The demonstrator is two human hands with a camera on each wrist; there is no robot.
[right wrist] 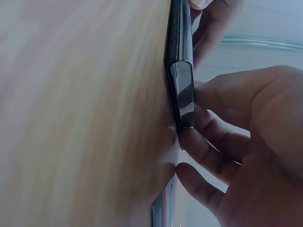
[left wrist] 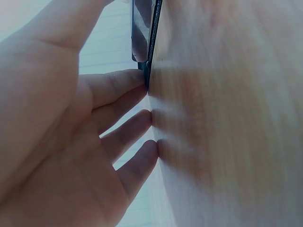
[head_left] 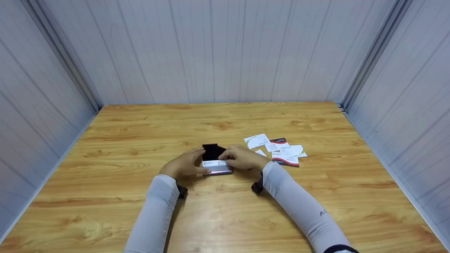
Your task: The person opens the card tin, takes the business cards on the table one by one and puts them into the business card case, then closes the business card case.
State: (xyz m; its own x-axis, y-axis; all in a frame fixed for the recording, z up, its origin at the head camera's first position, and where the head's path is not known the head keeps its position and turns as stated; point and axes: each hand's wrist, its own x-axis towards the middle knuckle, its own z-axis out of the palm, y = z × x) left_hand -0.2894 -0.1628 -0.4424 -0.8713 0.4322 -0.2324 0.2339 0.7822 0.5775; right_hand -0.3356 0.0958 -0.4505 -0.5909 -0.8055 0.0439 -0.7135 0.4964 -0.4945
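In the head view, a business card case (head_left: 220, 172) with a shiny metal front and black lining lies on the table, its black flap (head_left: 210, 151) folded back. A white business card (head_left: 212, 163) with red marks shows in it. My left hand (head_left: 184, 163) holds the case's left end, thumb at the front corner and fingers by the flap; in the left wrist view the other fingertips (left wrist: 150, 146) rest on the wood. My right hand (head_left: 244, 157) pinches the card's right part with curled fingers. In the right wrist view its fingers (right wrist: 191, 142) touch the case's end.
Several loose business cards (head_left: 290, 150), white with red and black or green trim, lie overlapping to the right of the case. The wooden table (head_left: 158, 126) is bounded by white panelled walls (head_left: 225, 52) at the back and both sides.
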